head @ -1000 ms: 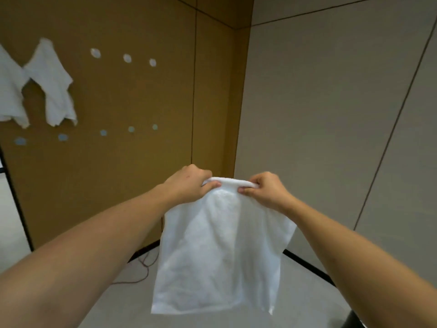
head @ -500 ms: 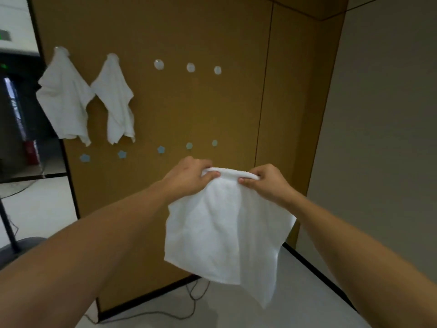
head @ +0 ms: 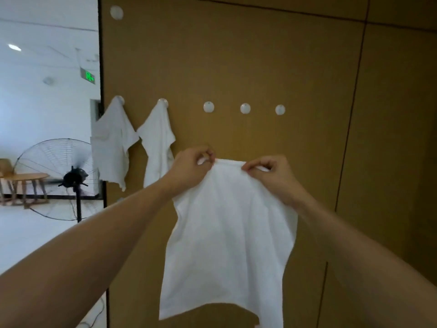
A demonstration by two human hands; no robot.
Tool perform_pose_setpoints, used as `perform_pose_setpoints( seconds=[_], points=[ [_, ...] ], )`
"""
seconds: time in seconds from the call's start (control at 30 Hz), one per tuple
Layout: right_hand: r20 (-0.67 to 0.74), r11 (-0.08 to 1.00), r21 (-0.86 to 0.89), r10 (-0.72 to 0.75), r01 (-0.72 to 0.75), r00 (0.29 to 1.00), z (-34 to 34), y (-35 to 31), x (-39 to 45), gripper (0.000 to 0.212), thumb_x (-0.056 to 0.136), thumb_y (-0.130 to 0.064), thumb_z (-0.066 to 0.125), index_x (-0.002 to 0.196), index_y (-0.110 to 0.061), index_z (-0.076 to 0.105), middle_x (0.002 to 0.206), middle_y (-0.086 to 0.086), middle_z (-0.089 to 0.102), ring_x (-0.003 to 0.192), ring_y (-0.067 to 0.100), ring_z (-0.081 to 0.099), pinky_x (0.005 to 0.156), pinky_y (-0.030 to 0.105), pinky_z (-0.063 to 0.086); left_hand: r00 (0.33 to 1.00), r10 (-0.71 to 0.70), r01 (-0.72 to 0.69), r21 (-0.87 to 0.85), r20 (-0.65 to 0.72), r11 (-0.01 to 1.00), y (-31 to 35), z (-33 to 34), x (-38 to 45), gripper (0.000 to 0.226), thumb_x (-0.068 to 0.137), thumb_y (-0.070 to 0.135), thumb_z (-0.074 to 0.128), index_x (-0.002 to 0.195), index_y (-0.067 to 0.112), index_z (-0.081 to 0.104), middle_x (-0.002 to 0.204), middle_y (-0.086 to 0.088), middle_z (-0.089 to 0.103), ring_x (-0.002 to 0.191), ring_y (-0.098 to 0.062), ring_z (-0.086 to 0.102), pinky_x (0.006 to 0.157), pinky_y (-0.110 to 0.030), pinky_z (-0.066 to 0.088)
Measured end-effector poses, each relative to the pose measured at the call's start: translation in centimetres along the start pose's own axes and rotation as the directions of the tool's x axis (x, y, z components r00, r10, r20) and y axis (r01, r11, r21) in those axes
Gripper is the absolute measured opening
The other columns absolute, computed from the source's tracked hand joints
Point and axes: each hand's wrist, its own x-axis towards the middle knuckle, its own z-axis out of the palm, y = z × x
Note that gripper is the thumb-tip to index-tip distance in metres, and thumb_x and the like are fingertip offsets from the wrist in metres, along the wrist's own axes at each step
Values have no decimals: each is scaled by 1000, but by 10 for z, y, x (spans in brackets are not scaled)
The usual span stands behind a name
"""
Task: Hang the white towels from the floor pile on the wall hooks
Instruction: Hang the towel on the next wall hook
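Head view: your left hand (head: 191, 169) and right hand (head: 269, 176) each pinch the top hem of a white towel (head: 229, 235), which hangs free before the brown wall panel (head: 283, 55). Two hung towels (head: 156, 138) occupy hooks at left; three bare hooks (head: 245, 108) sit above your hands.

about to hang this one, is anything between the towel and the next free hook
Nothing visible. The towel, pinched by the left hand and right hand, hangs just below the nearest free hook, with only bare brown wall panel between.
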Motion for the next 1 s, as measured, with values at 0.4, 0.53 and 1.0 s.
perform_pose_setpoints(
  seconds=[0.4,0.53,1.0],
  points=[
    [163,757,-586,-239,289,957,64,121,190,30,100,-31,50,127,-35,65,126,-8,67,115,16,63,96,30,49,979,205,-161,682,18,713,-144,23,132,34,101,39,43,131,29,56,112,-2,66,94,-26,65,84,-40,54],
    [116,717,-620,-317,318,941,76,138,268,33,100,-33,46,130,-37,61,118,-8,71,102,16,68,87,35,54,956,292,-199,722,-4,662,-182,17,202,41,99,39,47,137,25,51,110,-7,62,88,-29,63,76,-36,51],
    [-79,912,-310,-307,270,948,114,189,493,18,93,-20,57,98,-28,72,115,-11,67,109,6,59,89,22,44,933,259,-95,523,-251,847,-285,39,405,35,98,37,50,131,26,55,123,-5,64,108,-26,59,87,-33,42]
  ],
)
